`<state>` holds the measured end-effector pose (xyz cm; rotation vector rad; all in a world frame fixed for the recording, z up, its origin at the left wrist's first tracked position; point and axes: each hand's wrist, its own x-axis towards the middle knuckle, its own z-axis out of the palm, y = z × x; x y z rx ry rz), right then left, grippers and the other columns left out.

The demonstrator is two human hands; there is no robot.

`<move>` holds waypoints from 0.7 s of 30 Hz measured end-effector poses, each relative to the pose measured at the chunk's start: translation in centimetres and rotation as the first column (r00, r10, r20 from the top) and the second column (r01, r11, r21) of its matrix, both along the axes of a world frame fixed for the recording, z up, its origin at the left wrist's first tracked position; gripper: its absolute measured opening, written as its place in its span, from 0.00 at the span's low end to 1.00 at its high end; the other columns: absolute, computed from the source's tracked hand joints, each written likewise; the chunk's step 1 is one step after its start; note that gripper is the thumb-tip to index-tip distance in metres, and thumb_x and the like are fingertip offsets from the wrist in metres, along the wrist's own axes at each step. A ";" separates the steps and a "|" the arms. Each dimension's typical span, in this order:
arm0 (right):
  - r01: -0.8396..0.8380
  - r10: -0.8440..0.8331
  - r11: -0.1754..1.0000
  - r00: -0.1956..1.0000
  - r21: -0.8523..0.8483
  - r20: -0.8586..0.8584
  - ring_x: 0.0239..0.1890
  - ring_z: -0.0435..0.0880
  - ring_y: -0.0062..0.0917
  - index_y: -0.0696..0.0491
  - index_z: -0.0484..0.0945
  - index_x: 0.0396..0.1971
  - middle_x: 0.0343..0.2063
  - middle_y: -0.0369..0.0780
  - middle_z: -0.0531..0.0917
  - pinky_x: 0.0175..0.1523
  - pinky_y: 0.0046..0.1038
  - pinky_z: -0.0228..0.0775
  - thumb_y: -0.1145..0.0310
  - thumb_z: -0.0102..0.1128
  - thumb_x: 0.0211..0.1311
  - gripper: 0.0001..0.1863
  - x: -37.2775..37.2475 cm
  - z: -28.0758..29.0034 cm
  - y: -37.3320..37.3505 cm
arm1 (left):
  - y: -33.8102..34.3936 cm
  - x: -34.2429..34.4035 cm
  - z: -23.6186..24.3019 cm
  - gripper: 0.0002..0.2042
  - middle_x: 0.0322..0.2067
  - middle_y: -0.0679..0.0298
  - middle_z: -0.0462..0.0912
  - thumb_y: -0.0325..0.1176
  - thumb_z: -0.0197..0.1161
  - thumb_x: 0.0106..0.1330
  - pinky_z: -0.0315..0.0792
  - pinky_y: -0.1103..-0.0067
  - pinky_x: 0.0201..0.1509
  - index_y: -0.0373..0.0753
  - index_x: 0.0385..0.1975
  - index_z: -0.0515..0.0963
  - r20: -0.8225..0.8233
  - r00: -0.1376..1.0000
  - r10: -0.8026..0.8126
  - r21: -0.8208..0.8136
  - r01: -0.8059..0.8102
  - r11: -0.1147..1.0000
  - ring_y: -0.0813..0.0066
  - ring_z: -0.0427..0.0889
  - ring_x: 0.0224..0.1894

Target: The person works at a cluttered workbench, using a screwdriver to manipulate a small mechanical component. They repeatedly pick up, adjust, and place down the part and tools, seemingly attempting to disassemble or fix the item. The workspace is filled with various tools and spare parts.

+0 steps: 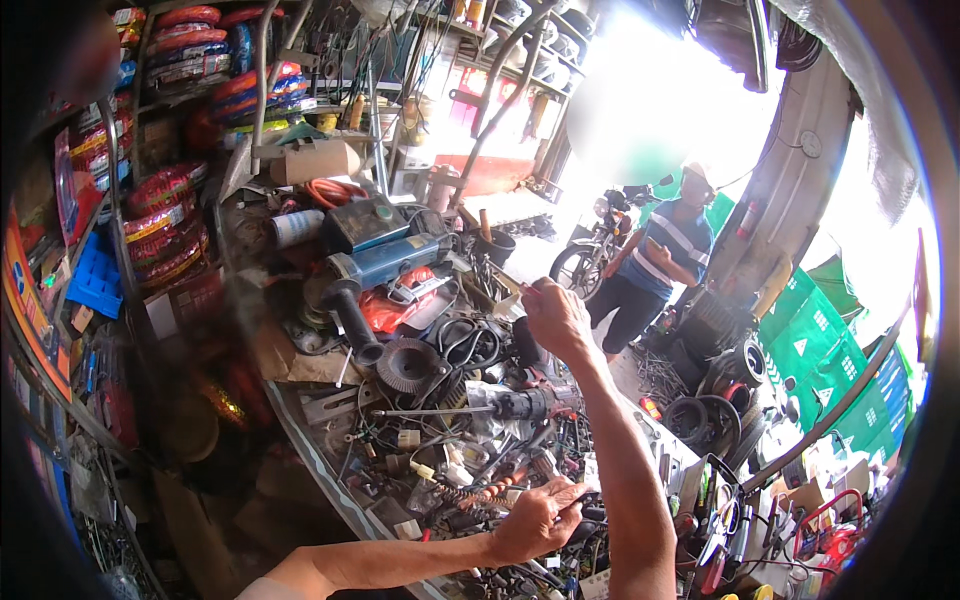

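Observation:
My left hand (535, 520) is closed low over the cluttered workbench (320, 460), around a small dark item that I cannot make out. Farther forward my right hand (558, 315) is raised with its fingers curled around something mostly hidden. Between them lie a drill-like power tool with a long bit (530, 402), a coiled cord (485, 488), a dark toothed disc (410, 372) and many small loose parts. Behind these are a blue power tool (390, 262) and an orange hose (330, 192).
A person (660, 255) in a striped shirt stands beyond the bench by a motorcycle (575, 265). Shelves with wrapped tires (165, 230) line the left side. Tires (690, 420), green panels (820, 360) and a crowded tool box (715, 520) are on the right.

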<state>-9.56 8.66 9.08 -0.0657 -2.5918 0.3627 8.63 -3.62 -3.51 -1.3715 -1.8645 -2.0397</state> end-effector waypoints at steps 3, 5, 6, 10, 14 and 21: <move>0.001 -0.001 1.000 1.000 -0.008 -0.015 0.38 0.81 0.48 0.56 0.78 0.35 0.30 0.52 0.82 0.44 0.45 0.70 0.60 0.55 0.63 0.13 -2.4 -0.8 -1.4 | 0.1 -0.2 -0.9 0.16 0.35 0.45 0.78 0.22 0.58 0.58 0.76 0.68 0.41 0.25 0.47 0.75 0.003 1.000 0.000 0.030 0.000 1.000 0.50 0.80 0.36; -0.006 0.006 1.000 1.000 -0.011 0.022 0.40 0.80 0.47 0.54 0.75 0.33 0.32 0.49 0.82 0.45 0.46 0.69 0.60 0.54 0.63 0.12 -3.2 -1.1 -1.1 | 0.0 -0.1 -0.9 0.16 0.35 0.45 0.78 0.22 0.58 0.58 0.76 0.67 0.41 0.25 0.47 0.75 0.036 0.999 -0.003 -0.004 0.004 1.000 0.50 0.80 0.36; 0.019 -0.018 1.000 0.999 -0.017 0.032 0.40 0.80 0.47 0.54 0.76 0.32 0.32 0.50 0.82 0.45 0.46 0.70 0.60 0.54 0.62 0.12 -3.5 -1.0 -0.9 | 0.0 -0.2 -0.9 0.16 0.35 0.45 0.78 0.22 0.57 0.58 0.76 0.67 0.41 0.25 0.47 0.76 0.022 1.000 0.013 0.003 -0.013 1.000 0.50 0.80 0.36; 0.036 -0.037 0.999 0.999 -0.019 -0.036 0.36 0.83 0.47 0.58 0.80 0.37 0.28 0.52 0.83 0.43 0.43 0.72 0.58 0.56 0.64 0.16 -2.8 -0.4 0.4 | 0.0 -0.2 -0.2 0.16 0.34 0.47 0.79 0.22 0.57 0.58 0.76 0.67 0.40 0.26 0.47 0.76 0.005 1.000 0.022 -0.003 -0.022 1.000 0.51 0.81 0.36; -0.039 0.036 0.998 0.996 -0.041 -0.078 0.32 0.81 0.48 0.54 0.78 0.31 0.25 0.50 0.81 0.38 0.45 0.70 0.60 0.55 0.62 0.11 0.3 0.9 1.2 | 0.1 -0.4 -0.4 0.15 0.31 0.51 0.78 0.21 0.57 0.58 0.75 0.69 0.36 0.30 0.47 0.77 -0.003 1.000 0.026 0.008 -0.026 1.000 0.55 0.80 0.32; -0.128 0.113 0.975 0.990 -0.184 -0.086 0.23 0.81 0.30 0.53 0.80 0.41 0.22 0.44 0.81 0.30 0.30 0.71 0.66 0.59 0.62 0.10 15.1 3.6 1.7 | 0.3 -0.5 -0.1 0.13 0.32 0.57 0.83 0.25 0.59 0.57 0.69 0.69 0.48 0.36 0.42 0.81 -0.049 0.995 0.085 -0.021 -0.086 0.996 0.61 0.81 0.34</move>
